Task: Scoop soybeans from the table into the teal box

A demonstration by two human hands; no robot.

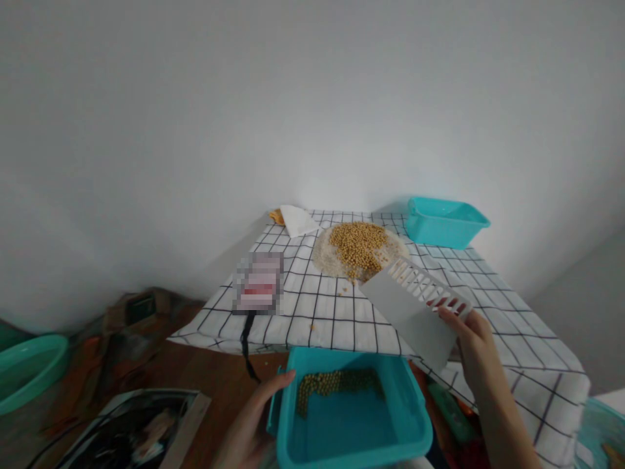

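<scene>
My left hand (pixel 261 410) grips the left rim of a teal plastic basin (pixel 346 433), thumb over the edge. Inside it, a band of round beans (pixel 336 383) lies along the far side. The basin is just in front of the table's near edge. My right hand (pixel 466 326) is closed on a flat white plastic board with a row of slots (pixel 410 312), held tilted over the right part of the table. Beyond the board's far corner, a pile of yellow soybeans (pixel 359 244) lies on a round, pale mat (pixel 323 254), with a few loose beans near its front edge.
The table wears a white checked cloth (pixel 312 312). A second teal basin (pixel 444 225) stands at its back right, a folded white paper (pixel 297 220) at its back left. A blurred-out flat object with a black strap (pixel 247 342) lies left. A green tub (pixel 34 365) and open box (pixel 190 417) are lower left.
</scene>
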